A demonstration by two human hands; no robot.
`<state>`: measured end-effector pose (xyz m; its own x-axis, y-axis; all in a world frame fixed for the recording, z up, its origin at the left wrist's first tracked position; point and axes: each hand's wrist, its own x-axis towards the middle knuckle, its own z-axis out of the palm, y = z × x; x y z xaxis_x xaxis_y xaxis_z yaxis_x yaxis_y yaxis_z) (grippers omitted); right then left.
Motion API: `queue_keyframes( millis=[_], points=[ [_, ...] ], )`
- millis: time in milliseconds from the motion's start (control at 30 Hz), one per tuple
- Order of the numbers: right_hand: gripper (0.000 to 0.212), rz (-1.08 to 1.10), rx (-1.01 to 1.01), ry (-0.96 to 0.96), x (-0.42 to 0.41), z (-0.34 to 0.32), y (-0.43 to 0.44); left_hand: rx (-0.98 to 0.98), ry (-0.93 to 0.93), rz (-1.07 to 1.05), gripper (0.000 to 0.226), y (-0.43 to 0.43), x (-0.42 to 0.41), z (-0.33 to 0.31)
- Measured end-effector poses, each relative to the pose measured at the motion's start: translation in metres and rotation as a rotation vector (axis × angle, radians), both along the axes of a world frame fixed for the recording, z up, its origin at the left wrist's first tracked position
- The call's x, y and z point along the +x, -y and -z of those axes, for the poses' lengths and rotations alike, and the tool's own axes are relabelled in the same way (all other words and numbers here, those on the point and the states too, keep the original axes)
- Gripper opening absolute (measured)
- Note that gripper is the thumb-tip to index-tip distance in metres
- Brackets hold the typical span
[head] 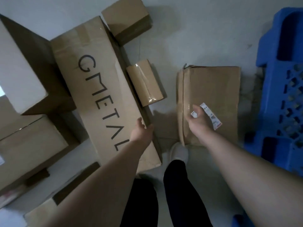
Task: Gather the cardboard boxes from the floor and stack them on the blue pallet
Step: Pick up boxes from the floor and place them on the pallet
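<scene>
The left hand (142, 132) holds the right edge of the long box (98, 89). Its thumb lies on top and its fingers bend down over the side. This box is brown and has big dark letters on it. It lies on the floor (205, 30) and runs from the upper middle of the frame down to the lower middle.

The right hand (198, 119) is over the flat box (213, 89) in the middle right of the frame. Its fingers are loose and a little bent, and it grips nothing. I cannot tell if it touches the box. A white label (211, 117) sits on the flat box, just beside the hand.

The blue pallet (272, 38) is at the right edge of the frame, near the flat box but not touching it.

A small taped box (145, 82) lies between the long box and the flat box, right against the long one. Another small box (126, 18) sits at the top. A big box with a white top (19, 66) is at the upper left, and a brown box (29, 145) is below it. A white shoe (179, 152) stands between the long box and the flat box.
</scene>
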<state>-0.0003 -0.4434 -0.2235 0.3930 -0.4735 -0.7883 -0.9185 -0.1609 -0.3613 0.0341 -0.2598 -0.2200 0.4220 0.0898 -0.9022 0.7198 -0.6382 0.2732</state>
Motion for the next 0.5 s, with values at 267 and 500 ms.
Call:
queue_keyframes(
  millis=[267, 500],
  points=[
    [0.046, -0.068, 0.235, -0.014, 0.014, 0.017, -0.101, 0.308, 0.074, -0.168, 0.058, -0.125, 0.002, 0.017],
    [0.061, -0.127, 0.290, -0.058, 0.017, 0.067, -0.157, 0.441, 0.096, -0.291, 0.053, -0.191, -0.011, 0.081]
  ],
)
